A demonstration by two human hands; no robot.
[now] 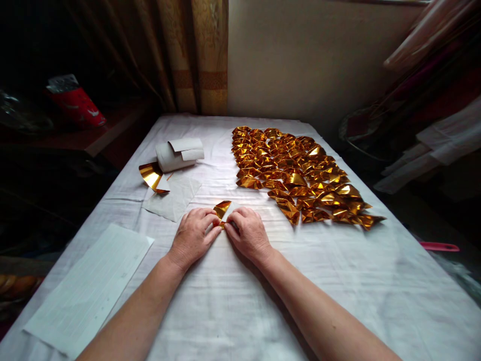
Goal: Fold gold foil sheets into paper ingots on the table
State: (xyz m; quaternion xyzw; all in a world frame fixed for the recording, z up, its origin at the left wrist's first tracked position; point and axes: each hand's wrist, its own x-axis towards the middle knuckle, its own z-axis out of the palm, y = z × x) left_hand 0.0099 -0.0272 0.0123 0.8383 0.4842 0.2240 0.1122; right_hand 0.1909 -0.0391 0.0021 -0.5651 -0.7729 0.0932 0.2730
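A small piece of gold foil paper lies on the white cloth in the middle of the table. My left hand and my right hand meet at it, fingers curled and pinching its lower edge from both sides. One gold corner stands up between the two hands. Rows of several folded gold foil pieces are laid out close together on the right half of the table, just beyond my right hand.
A roll of white-backed paper with a curled gold foil sheet lies at the back left. A flat white sheet is beside it. A lined paper rests near the left edge. Curtains hang behind; clutter stands on both sides.
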